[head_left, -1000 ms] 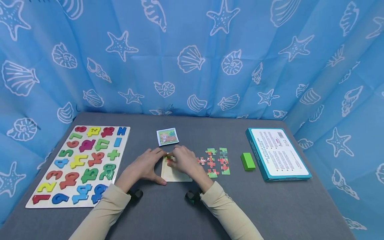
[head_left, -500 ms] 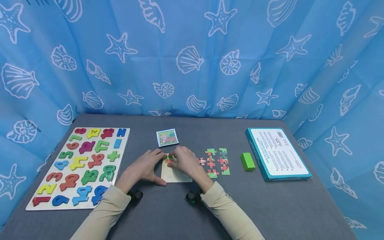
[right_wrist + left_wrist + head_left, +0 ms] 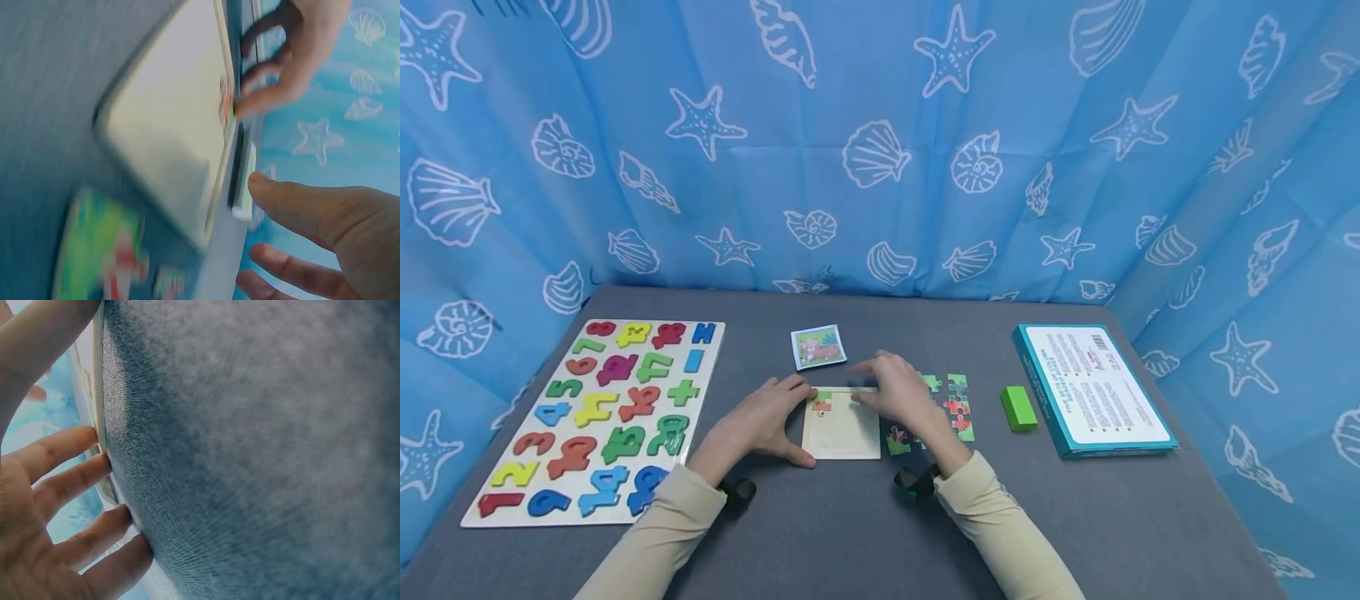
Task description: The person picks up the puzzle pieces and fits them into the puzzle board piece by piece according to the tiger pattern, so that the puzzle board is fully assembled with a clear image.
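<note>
A pale square puzzle tray lies on the grey table, with green and red jigsaw pieces in its far left corner. My left hand rests at the tray's left side, index fingertip at the far corner and thumb near the front corner. In the left wrist view its fingers are spread, tips along the tray's edge. Over the tray's far right part hovers my right hand, fingers loosely extended with nothing between them. Several loose jigsaw pieces lie right of the tray, some hidden under that hand.
Behind the tray lies a small picture card. A number board with coloured numerals occupies the left. To the right are a green block and a teal and white box. A blue shell-patterned curtain closes off the back.
My right hand has let go of the piece in the tray's far left corner and moved right, uncovering the pieces there. My left hand stays at the tray's left side.
</note>
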Demonstrator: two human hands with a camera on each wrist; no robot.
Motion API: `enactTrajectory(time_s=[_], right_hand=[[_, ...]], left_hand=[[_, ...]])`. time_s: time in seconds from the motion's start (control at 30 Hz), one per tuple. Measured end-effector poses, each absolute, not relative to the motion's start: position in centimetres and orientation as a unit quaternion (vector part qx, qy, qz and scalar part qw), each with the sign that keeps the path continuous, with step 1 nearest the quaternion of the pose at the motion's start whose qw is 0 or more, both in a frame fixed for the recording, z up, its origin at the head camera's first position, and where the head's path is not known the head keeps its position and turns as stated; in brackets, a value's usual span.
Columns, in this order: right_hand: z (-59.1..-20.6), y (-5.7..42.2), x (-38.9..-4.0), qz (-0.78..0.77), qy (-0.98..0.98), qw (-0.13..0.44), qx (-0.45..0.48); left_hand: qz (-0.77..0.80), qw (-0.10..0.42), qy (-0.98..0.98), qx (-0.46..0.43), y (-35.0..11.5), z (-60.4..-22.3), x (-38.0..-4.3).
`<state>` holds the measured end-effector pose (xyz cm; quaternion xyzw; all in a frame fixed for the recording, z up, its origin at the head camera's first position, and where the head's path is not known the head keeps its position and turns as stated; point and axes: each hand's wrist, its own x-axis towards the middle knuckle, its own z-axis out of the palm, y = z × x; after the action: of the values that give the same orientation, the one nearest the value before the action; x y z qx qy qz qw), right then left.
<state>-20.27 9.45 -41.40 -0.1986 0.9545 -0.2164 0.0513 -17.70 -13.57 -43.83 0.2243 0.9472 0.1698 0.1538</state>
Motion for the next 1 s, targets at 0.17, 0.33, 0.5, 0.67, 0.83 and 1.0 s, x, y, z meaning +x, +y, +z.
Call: enactTrajectory(time_s=[0.17,0.33,0.5,0.67,0.83,1.0], right_hand=[[-40.9,12.1,-20.7,-0.212,0.961,0.037,-0.172],[-40.7,14.6,-21.1,-0.208,0.966,0.042,-0.147],[-40.6,16.5,-21.2,-0.196,0.971,0.055,-0.123],[-40.8,17.6,-21.2,-0.189,0.973,0.058,-0.115],[-41.1,18.1,-21.2,-0.187,0.974,0.057,-0.118],[-41.6,18.0,-21.2,-0.18,0.974,0.07,-0.119]], left_hand=[[0.167,0.154,0.948,0.221,-13.6,-43.8,-17.7],[0.167,0.155,0.948,0.221,-13.6,-43.8,-17.6],[0.168,0.158,0.948,0.219,-13.6,-43.8,-17.5],[0.171,0.157,0.947,0.221,-13.7,-43.9,-17.5],[0.17,0.154,0.948,0.222,-13.6,-43.9,-17.6],[0.167,0.146,0.95,0.221,-13.5,-43.8,-17.6]])
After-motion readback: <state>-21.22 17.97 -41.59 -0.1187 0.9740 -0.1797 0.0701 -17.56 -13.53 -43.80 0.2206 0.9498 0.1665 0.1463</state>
